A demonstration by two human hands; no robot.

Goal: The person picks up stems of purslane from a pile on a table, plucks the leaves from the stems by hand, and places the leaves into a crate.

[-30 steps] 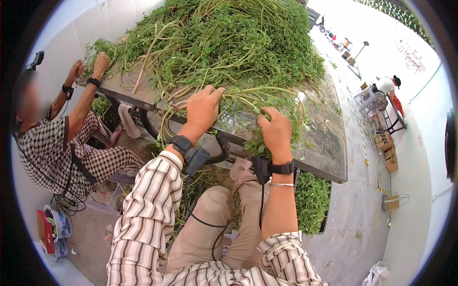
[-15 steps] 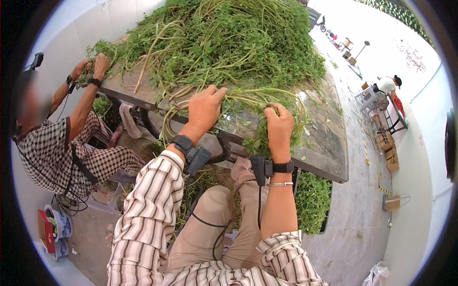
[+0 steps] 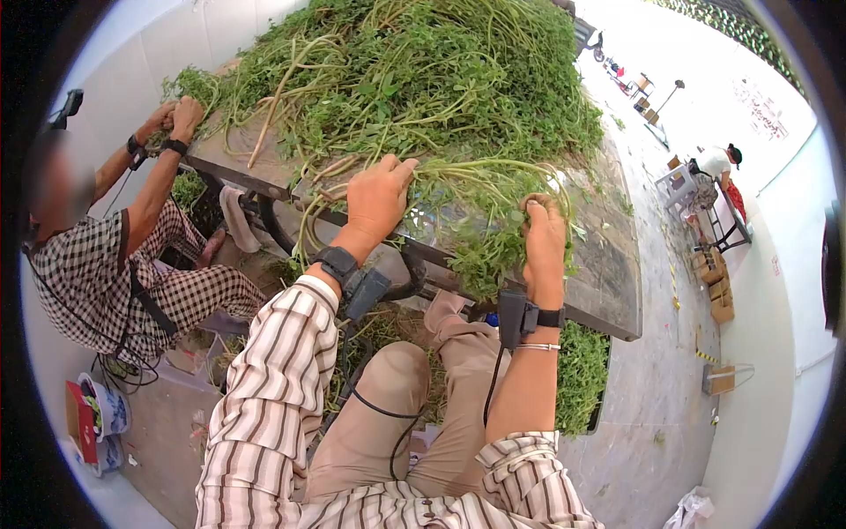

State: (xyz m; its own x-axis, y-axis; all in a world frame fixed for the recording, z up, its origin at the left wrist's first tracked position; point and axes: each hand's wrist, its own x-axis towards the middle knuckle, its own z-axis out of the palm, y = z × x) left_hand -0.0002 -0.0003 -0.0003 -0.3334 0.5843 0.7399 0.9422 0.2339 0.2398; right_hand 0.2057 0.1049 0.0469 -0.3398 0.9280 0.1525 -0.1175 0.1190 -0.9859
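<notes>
My left hand (image 3: 377, 201) is closed around a bundle of long green plant stems (image 3: 480, 167) at the table's near edge. The stems pass out on both sides of it and curve to the right. My right hand (image 3: 545, 231) is closed at the leafy part of the same bundle, its fingertips curled and partly hidden. Leafy sprigs (image 3: 485, 256) hang between the hands over the edge. Just beyond them, a large heap of green leafy stems (image 3: 441, 79) covers much of the dark table (image 3: 608, 264).
A co-worker in a checkered shirt (image 3: 84, 273) sits at the left, hands (image 3: 181, 115) on some stems. Under the table stands a crate of greens (image 3: 582, 379). Another person (image 3: 716, 163) bends at a far table; cardboard boxes (image 3: 716, 282) line the right wall.
My right hand has moved to the right and slightly outward along the bundle, and its wrist has turned. My left hand has stayed in place.
</notes>
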